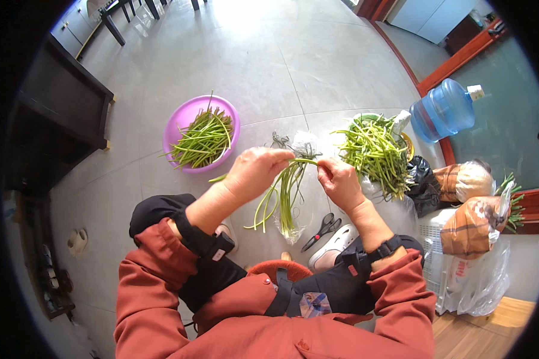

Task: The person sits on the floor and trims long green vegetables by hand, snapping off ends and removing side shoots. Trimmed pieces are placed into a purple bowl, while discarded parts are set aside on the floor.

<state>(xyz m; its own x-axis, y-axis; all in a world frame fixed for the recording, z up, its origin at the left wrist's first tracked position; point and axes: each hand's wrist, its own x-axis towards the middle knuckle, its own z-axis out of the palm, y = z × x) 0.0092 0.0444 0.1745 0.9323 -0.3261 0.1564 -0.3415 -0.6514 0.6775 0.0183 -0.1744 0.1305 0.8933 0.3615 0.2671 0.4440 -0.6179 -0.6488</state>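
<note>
My left hand [261,167] and my right hand [340,183] hold one long garlic scape [306,160], stretched between their fingertips. Its other end sticks out past my left wrist. Below my hands, a bunch of long green scapes [288,202] lies over a clear plastic bag [292,234] on the floor. Cut green pieces [204,137] fill much of a pink-purple basin [186,112] at front left. Beyond my right hand is a large heap of green stems [375,155], partly hiding a green container [367,116]. Black-handled scissors [320,233] lie by my right shoe.
A blue water jug [444,110] lies tilted at the right. Near it are a black bag [423,186], checked bags [469,226] and a white plastic crate [432,264]. Dark furniture [63,107] stands left. I sit low, my white clog [337,242] beside the scissors.
</note>
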